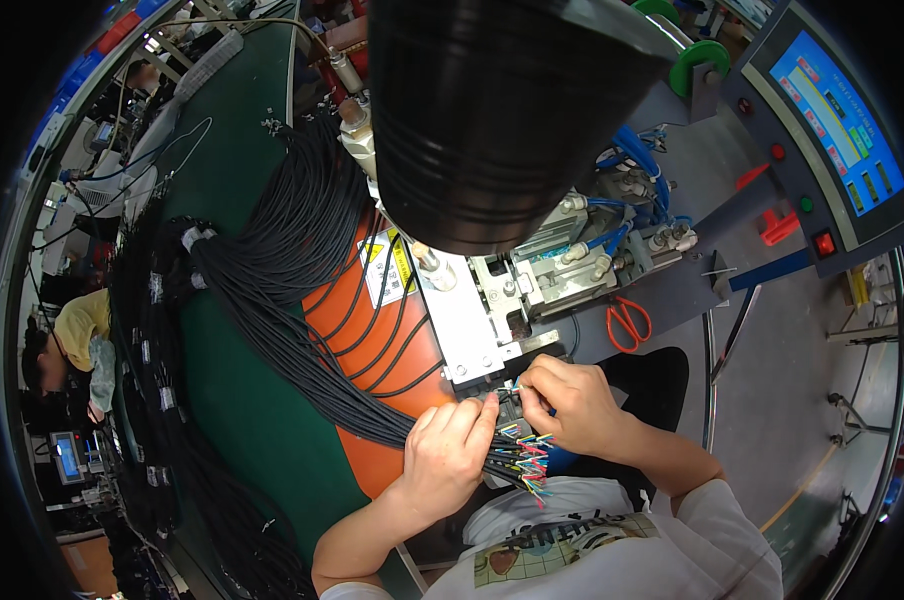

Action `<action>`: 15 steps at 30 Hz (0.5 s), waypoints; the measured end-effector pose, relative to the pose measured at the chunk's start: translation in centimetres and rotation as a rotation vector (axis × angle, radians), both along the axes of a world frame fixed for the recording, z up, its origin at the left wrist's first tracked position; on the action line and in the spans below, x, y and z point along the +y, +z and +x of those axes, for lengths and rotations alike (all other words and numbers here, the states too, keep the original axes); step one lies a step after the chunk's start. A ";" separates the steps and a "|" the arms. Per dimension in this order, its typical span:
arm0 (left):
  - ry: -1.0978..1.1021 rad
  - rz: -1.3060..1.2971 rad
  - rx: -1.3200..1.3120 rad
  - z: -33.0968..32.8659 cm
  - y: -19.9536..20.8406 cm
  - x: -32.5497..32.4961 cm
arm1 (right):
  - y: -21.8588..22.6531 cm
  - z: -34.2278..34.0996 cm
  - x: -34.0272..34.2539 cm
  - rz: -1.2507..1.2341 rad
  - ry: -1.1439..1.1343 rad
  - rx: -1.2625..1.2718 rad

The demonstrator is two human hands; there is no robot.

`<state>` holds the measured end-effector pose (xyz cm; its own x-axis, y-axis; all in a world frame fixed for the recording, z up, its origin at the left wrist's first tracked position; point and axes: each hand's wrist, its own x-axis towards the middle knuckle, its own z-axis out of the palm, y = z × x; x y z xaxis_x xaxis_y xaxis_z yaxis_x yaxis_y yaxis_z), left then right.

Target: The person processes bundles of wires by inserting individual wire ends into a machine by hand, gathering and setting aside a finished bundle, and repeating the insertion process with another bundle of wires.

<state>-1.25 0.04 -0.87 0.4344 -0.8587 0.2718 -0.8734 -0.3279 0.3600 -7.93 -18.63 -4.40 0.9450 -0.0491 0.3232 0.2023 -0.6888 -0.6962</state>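
My left hand [446,455] is closed, its thumb and fingertips pinched at the front of the machine, apparently on the end of a black cable that its fingers mostly hide. Close beside it, my right hand [570,402] pinches the thin coloured wires [509,386] coming out of that end. Both hands are just below the machine's pale metal block [460,325]. Under my left wrist runs a thick bundle of black cables [307,350]. Its stripped ends fan out in red, yellow, blue and white wires [532,462] below my right hand.
An orange mat [372,465] and a green work surface [222,400] lie to the left, with more black cables [167,400]. A large black tube [492,110] hangs overhead. Red-handled scissors [628,325] lie right of the machine, below a control screen [837,125]. Another person [80,330] sits far left.
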 end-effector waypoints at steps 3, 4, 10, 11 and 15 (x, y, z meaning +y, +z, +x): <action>-0.008 0.032 0.008 0.1 0.5 -0.3 | -0.2 0.1 0.0 0.015 -0.008 -0.014; -0.020 0.060 0.006 0.3 0.6 -0.5 | -0.2 0.2 0.0 0.001 -0.014 -0.049; -0.086 0.170 -0.062 0.6 1.3 -0.9 | 0.0 0.0 0.1 -0.180 -0.002 -0.082; -0.086 0.171 -0.062 0.8 1.4 -1.1 | 0.2 0.1 0.0 -0.180 -0.002 -0.082; -0.120 0.214 -0.106 1.0 1.7 -1.3 | 0.0 0.4 -0.4 -0.194 0.069 -0.023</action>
<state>-0.24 -1.29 0.79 0.3050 -0.9452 0.1168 -0.9398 -0.2788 0.1976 -7.57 -19.06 -4.38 0.9363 0.0811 0.3418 0.2681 -0.7935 -0.5463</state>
